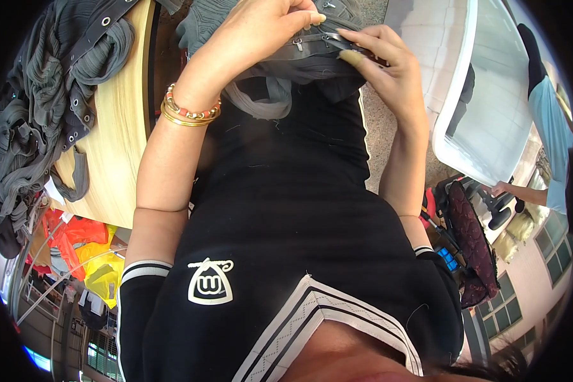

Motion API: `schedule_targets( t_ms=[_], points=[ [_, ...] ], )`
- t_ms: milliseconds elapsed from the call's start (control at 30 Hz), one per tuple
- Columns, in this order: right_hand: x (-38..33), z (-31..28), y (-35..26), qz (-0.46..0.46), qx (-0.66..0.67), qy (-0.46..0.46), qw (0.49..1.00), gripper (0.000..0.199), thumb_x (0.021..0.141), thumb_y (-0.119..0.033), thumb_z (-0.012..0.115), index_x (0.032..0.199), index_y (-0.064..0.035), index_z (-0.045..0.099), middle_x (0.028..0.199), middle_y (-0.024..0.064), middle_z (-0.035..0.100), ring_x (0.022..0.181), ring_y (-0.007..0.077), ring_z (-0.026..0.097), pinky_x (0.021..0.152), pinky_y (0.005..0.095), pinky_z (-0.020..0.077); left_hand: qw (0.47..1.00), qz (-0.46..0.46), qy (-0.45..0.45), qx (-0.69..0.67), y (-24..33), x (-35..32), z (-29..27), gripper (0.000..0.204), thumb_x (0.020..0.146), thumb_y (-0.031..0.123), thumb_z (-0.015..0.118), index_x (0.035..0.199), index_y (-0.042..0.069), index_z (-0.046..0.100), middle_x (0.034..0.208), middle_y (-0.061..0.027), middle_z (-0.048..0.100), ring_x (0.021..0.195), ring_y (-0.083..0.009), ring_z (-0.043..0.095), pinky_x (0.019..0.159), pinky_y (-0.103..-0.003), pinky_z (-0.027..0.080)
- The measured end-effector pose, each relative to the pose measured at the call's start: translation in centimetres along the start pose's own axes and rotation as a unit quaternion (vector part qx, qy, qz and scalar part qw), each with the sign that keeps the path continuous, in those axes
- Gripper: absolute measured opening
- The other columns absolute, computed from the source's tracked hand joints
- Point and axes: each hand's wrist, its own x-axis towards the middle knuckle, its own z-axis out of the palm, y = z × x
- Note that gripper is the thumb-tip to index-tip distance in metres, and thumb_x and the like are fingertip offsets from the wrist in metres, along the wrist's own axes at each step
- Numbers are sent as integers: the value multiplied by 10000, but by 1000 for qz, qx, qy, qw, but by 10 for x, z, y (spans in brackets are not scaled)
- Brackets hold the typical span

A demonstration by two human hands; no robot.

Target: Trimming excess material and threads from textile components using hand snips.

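Note:
A grey ribbed garment point(261, 95) lies across my lap, with a dark band carrying small metal hooks point(298, 44). My left hand point(277, 22) is over the garment's upper part, thumb and fingers pinched together; what lies between the fingertips is too small to make out. A beaded bracelet and gold bangles are on that wrist. My right hand point(388, 63) is closed around small thread snips point(344, 43). Their metal blades point left at the band, close to my left fingertips. Part of the snips is hidden by my fingers.
At left, a heap of grey garments with eyelet bands point(44, 95) rests on a pale wooden table point(111, 140). A white plastic bin point(455, 127) stands at right, holding something dark. Red and yellow bags point(86, 245) are lower left. Another person's arm point(522, 191) shows at far right.

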Motion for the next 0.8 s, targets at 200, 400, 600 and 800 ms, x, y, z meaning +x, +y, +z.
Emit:
schedule_targets(
  t_ms=[200, 400, 600, 800],
  points=[
    [2, -7, 8, -23, -46, 23, 998, 313, 849, -90, 808, 1160, -83, 777, 922, 30, 628, 801, 128, 585, 683, 265, 482, 1000, 0, 12, 0, 5, 1, -1, 232, 962, 177, 673, 917, -50, 686, 721, -87, 644, 682, -132, 583, 642, -327, 477],
    [4, 3, 12, 17, -47, 6, 999, 300, 852, -134, 809, 1151, -140, 786, 942, 0, 649, 758, 127, 599, 695, 269, 490, 1000, 10, 11, -1, -17, 5, 6, 219, 982, 199, 675, 957, -18, 690, 730, -3, 598, 686, -68, 514, 621, -262, 422],
    [6, 5, 12, 21, -66, 8, 998, 274, 859, -165, 799, 1133, -156, 792, 951, 2, 666, 781, 140, 624, 717, 293, 510, 999, 46, 4, -6, -33, 7, 12, 216, 989, 226, 686, 1003, 11, 704, 745, 58, 565, 692, -27, 460, 614, -226, 386],
    [6, 5, 20, -29, -87, 19, 996, 274, 855, -160, 798, 1128, -167, 794, 937, 6, 664, 785, 152, 628, 719, 286, 512, 999, 28, 25, -4, 10, -3, 8, 204, 980, 144, 648, 902, -45, 645, 736, -70, 607, 696, -122, 565, 639, -302, 459]
  ],
)
